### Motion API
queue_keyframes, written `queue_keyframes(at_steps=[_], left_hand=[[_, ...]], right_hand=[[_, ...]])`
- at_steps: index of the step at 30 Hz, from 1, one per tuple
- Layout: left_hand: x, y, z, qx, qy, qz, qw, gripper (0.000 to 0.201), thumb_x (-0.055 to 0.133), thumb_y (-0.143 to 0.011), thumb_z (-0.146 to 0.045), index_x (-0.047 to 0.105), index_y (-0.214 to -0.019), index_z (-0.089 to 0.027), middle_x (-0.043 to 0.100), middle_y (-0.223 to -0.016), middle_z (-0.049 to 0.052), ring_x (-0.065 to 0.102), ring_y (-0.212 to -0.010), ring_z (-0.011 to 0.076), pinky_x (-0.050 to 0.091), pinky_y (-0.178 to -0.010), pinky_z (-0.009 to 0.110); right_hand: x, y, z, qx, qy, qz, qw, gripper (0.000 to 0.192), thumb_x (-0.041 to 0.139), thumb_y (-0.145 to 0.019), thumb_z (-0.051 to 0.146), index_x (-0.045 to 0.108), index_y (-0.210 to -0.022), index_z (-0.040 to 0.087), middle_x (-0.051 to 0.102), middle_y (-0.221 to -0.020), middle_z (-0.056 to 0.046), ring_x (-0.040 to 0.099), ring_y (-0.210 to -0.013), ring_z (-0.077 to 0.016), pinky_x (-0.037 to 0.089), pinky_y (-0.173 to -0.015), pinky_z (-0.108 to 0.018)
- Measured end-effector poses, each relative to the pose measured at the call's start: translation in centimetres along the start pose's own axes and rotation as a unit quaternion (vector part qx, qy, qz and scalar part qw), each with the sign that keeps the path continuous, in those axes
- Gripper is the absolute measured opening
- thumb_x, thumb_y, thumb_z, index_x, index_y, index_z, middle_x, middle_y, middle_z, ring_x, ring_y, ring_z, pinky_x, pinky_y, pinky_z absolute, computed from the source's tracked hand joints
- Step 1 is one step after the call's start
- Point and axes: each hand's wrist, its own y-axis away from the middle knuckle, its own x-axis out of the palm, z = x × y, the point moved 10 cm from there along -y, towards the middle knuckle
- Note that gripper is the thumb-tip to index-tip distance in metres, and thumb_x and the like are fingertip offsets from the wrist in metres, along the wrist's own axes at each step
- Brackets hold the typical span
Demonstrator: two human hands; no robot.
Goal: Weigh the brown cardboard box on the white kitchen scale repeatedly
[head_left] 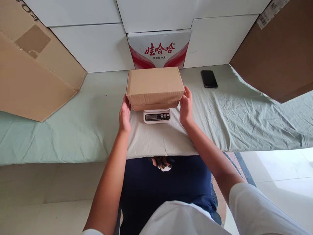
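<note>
A closed brown cardboard box (155,83) is between my two hands, right over a small white kitchen scale (156,117). My left hand (125,114) presses against the box's left side, its fingers partly hidden behind the edge. On the opposite side, my right hand (186,106) grips the right front corner, with fingertips showing above the edge. The scale's front panel, with a small display and several round buttons, sticks out below the box; its weighing plate is mostly covered. Whether the box's weight rests on the scale I cannot tell.
A black phone (209,79) lies on the pale green cloth (97,130) at the right. Behind stand white panels (90,49) and a red-and-white printed carton (158,49). Large cardboard pieces flank the table at left (36,75) and right (276,55).
</note>
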Motion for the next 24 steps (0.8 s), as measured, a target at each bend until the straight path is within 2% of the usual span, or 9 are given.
queue_keyframes(at_steps=[5, 9, 15, 24], left_hand=[[-0.02, 0.09, 0.02, 0.001, 0.002, 0.001, 1.000, 0.090, 0.038, -0.086, -0.091, 0.049, -0.158, -0.038, 0.033, -0.177, 0.001, 0.028, -0.166, 0.0282, 0.025, -0.136, 0.045], [0.02, 0.22, 0.18, -0.004, -0.004, 0.005, 1.000, 0.090, 0.037, -0.089, -0.089, 0.047, -0.160, -0.036, 0.036, -0.176, 0.003, 0.029, -0.166, 0.0277, 0.025, -0.136, 0.046], [-0.04, 0.10, 0.19, -0.006, -0.016, 0.003, 1.000, 0.094, 0.036, -0.087, -0.091, 0.048, -0.160, -0.034, 0.037, -0.176, 0.003, 0.029, -0.166, 0.0291, 0.026, -0.136, 0.047], [0.18, 0.40, 0.29, -0.015, 0.007, 0.007, 1.000, 0.087, 0.041, -0.089, -0.088, 0.049, -0.159, -0.037, 0.040, -0.174, 0.003, 0.031, -0.165, 0.0270, 0.026, -0.135, 0.044]], right_hand=[[0.11, -0.31, -0.36, -0.012, 0.006, 0.012, 1.000, 0.061, 0.053, -0.090, 0.064, 0.043, -0.147, 0.045, 0.048, -0.162, 0.003, 0.036, -0.161, -0.0321, 0.027, -0.135, -0.067], [0.17, -0.38, -0.57, -0.002, 0.002, 0.011, 1.000, 0.056, 0.054, -0.090, 0.059, 0.046, -0.144, 0.044, 0.051, -0.159, 0.003, 0.037, -0.160, -0.0326, 0.030, -0.133, -0.069], [0.26, -0.27, -0.16, -0.018, -0.002, 0.007, 1.000, 0.054, 0.053, -0.091, 0.056, 0.049, -0.142, 0.040, 0.052, -0.159, 0.001, 0.040, -0.159, -0.0322, 0.034, -0.133, -0.066], [0.45, -0.33, -0.07, -0.025, 0.004, 0.010, 1.000, 0.053, 0.053, -0.090, 0.058, 0.054, -0.139, 0.039, 0.055, -0.157, 0.000, 0.044, -0.155, -0.0331, 0.037, -0.132, -0.066]])
